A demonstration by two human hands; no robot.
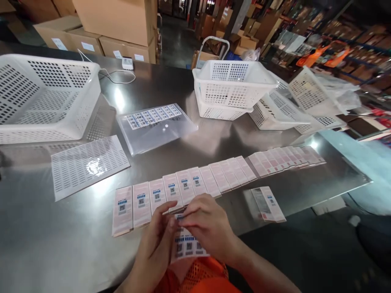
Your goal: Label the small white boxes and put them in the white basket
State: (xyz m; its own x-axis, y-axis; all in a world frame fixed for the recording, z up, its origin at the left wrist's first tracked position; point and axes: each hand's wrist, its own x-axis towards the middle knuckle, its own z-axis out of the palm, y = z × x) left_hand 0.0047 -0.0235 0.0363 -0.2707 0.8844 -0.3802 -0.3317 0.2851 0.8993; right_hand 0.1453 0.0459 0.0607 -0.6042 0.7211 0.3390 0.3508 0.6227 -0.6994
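Close to my body, a sheet of QR-code stickers (189,246) is gripped by my left hand (155,240), thumb on top at the left edge. My right hand (210,224) is closed, fingertips pinched at the sheet's upper end. Whether a sticker is lifted there is hidden by the fingers. Just beyond both hands runs a row of flat pink packets (141,207). Those at the left and middle carry a blue-and-black QR sticker; packets further right (226,175) overlap and show none. Apart at the right lie a few pink packets (270,203), one with a sticker.
A sheet of small printed labels (90,167) and a clear plastic folder (159,140) holding a sticker sheet lie on the metal table (76,244). White baskets (82,126) (226,93) stand left and back right. Cardboard boxes (116,20) and a small white device (127,63) are behind.
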